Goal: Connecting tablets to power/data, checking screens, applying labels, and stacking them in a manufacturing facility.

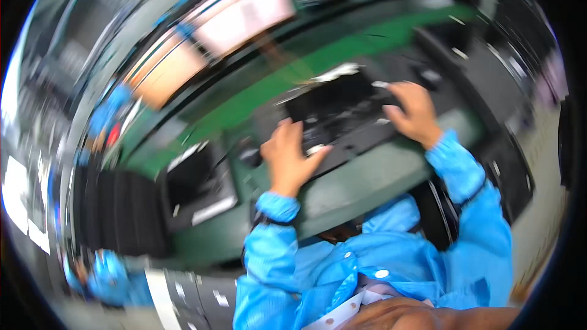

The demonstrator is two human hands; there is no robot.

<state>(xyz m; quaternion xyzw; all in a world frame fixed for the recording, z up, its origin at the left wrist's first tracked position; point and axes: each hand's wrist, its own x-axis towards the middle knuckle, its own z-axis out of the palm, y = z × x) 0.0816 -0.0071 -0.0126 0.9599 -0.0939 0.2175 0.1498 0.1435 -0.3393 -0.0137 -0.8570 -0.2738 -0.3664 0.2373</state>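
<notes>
On the green bench in front of me lies a black tray (pixel 351 150) with a dark rectangular panel (pixel 330 96) at its far side and small black parts (pixel 333 123), too blurred to name. My left hand (pixel 287 157) is at the tray's left end, fingers stretched forward and thumb apart, next to a small white piece (pixel 315 149). At the right end, my right hand (pixel 416 113) has its thumb and fingers spread. Its fingertips are near another small white piece (pixel 380 84). Both hands look open, with nothing visibly held.
A second black tray (pixel 214 198) lies on the bench to the left, beside a stack of black trays (pixel 125 211). More black trays (pixel 489 76) stand at the right. Beyond the green strip (pixel 232 101) are pale bins (pixel 244 15). A person in blue (pixel 110 275) is at lower left.
</notes>
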